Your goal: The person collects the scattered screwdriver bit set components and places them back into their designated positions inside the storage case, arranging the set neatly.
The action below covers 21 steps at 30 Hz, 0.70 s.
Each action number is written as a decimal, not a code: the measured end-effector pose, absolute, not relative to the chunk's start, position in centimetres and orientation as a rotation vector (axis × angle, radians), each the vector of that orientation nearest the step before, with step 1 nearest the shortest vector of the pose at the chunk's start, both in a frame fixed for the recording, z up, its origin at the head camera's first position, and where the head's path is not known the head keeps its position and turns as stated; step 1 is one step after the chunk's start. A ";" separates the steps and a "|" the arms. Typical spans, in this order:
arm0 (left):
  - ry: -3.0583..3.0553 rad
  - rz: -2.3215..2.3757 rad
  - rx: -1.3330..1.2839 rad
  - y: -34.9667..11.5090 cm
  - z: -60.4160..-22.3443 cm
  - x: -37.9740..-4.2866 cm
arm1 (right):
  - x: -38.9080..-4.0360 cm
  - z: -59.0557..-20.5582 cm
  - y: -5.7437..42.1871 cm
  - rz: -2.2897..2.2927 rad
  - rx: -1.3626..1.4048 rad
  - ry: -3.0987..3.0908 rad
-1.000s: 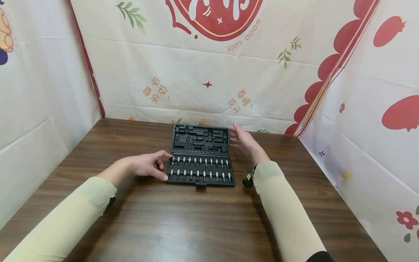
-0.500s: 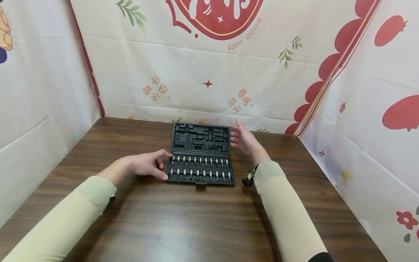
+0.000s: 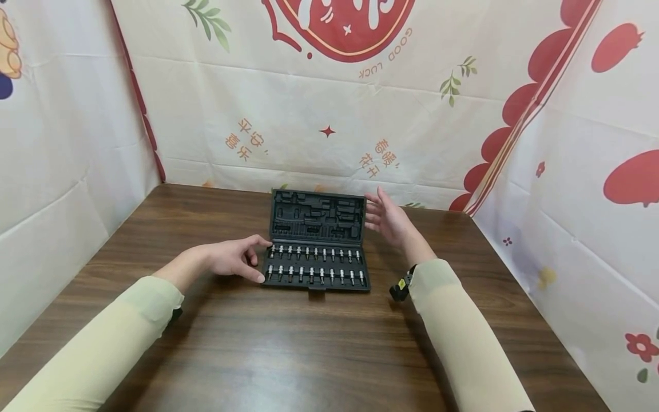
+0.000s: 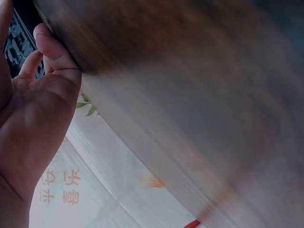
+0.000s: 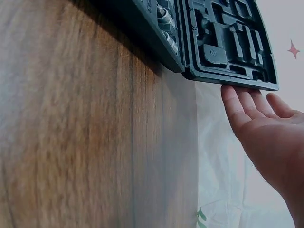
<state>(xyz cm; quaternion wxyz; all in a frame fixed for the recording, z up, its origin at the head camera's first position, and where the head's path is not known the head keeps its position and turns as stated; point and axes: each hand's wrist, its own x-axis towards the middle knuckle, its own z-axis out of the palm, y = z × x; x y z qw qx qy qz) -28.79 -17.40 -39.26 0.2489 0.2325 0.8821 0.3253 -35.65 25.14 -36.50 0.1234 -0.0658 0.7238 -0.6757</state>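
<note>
A black plastic tool case (image 3: 315,289) lies opened on the table in the head view. Two rows of silver bit sockets (image 3: 311,274) fill its base. Its moulded lid (image 3: 317,217) stands up at the back, with hollow recesses on the inner face. At the base's left side is my left hand (image 3: 230,258), thumb by the front corner and index finger near the hinge. My right hand (image 3: 392,222) is held beside the lid, its fingers extended. In the right wrist view those fingertips (image 5: 231,90) meet the lid's side edge.
The case rests on a dark wood-grain table (image 3: 288,349). Behind it hangs a white printed cloth (image 3: 304,103), with more cloth along the left and right sides. A black device (image 3: 400,288) is strapped at the right wrist.
The lid has tilted up a little, its top edge now higher in view. My right hand has shifted slightly right with it. My left hand stays in place.
</note>
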 end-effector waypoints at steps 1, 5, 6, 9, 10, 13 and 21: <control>2.402 0.887 0.636 -17.4 -39.3 -28.8 | -35.5 -36.5 25.2 -1.975 -0.193 2.110; 2.400 0.892 0.644 -17.4 -39.3 -28.7 | -35.2 -36.4 25.2 -1.985 -0.198 2.110; 2.401 0.893 0.644 -17.4 -39.4 -28.7 | -35.0 -36.4 25.2 -1.983 -0.198 2.116; 2.406 0.893 0.641 -17.4 -39.6 -28.8 | -34.7 -36.3 25.3 -1.972 -0.216 2.134; 2.406 0.893 0.641 -17.4 -39.6 -28.8 | -34.6 -36.2 25.2 -1.968 -0.219 2.141; 2.408 0.892 0.648 -17.4 -39.6 -28.8 | -34.3 -36.0 25.2 -1.959 -0.224 2.155; 2.401 0.896 0.658 -17.4 -39.4 -28.7 | -33.7 -35.9 25.4 -1.958 -0.242 2.159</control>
